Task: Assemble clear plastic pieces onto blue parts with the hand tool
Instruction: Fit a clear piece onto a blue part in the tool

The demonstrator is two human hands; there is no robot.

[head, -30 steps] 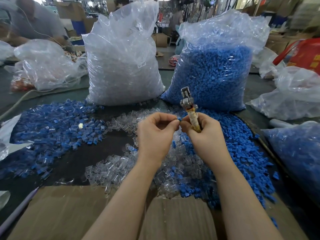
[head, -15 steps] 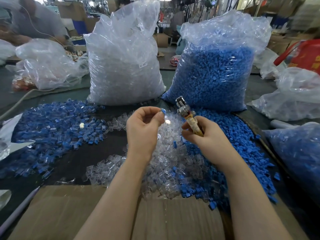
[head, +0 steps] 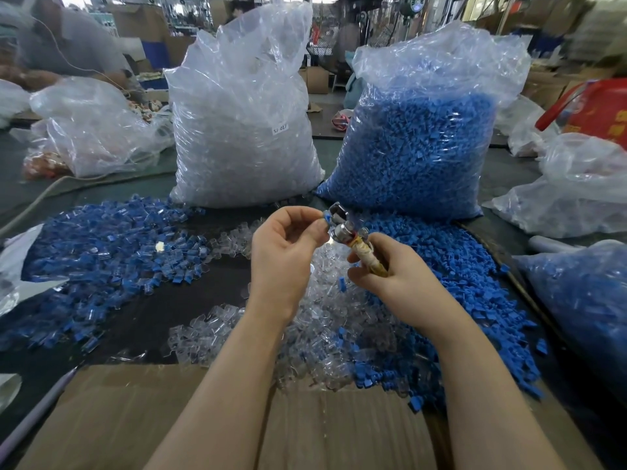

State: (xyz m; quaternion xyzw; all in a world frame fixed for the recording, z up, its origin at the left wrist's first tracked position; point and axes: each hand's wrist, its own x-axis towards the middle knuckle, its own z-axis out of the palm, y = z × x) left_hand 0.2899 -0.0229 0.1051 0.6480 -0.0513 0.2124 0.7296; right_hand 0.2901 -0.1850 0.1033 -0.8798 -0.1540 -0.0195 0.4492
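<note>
The left hand (head: 281,262) pinches a small blue part (head: 327,218) against the metal head of the hand tool (head: 353,240), whose taped handle the right hand (head: 393,276) grips. Beneath both hands lie clear pieces (head: 315,334). Two big bags stand beyond them, one clear (head: 241,130), one blue (head: 417,147), on a dark table (head: 190,307) in a cluttered workshop.

Likely factory — bulk parts bags (head: 417,144)
</note>
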